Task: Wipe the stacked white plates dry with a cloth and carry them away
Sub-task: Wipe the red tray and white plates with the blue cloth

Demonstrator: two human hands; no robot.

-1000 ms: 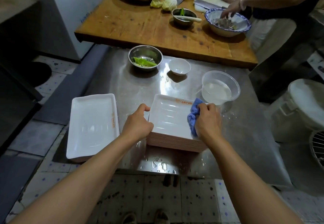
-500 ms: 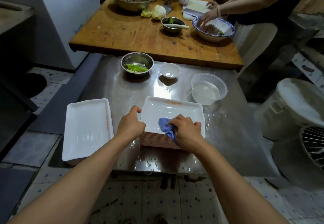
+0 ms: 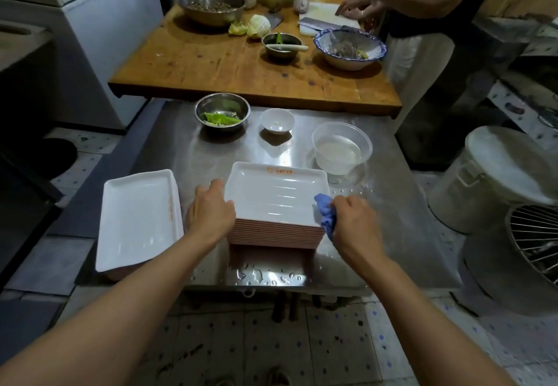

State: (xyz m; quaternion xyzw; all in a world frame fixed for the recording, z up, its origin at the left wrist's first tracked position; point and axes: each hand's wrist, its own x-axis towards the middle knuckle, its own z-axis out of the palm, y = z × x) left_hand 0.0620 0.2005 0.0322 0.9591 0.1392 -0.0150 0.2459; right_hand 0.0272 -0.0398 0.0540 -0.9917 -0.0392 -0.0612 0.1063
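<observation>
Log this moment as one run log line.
step: wiping top plate | left hand: steadies stack | right hand: grips cloth at right edge | carry: not begun

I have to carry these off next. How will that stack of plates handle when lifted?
Probably heavy: the stack of plates holds many layers. Likely slippery, since water drops dot the steel table around it. The glossy plates could slide apart if tilted.
</observation>
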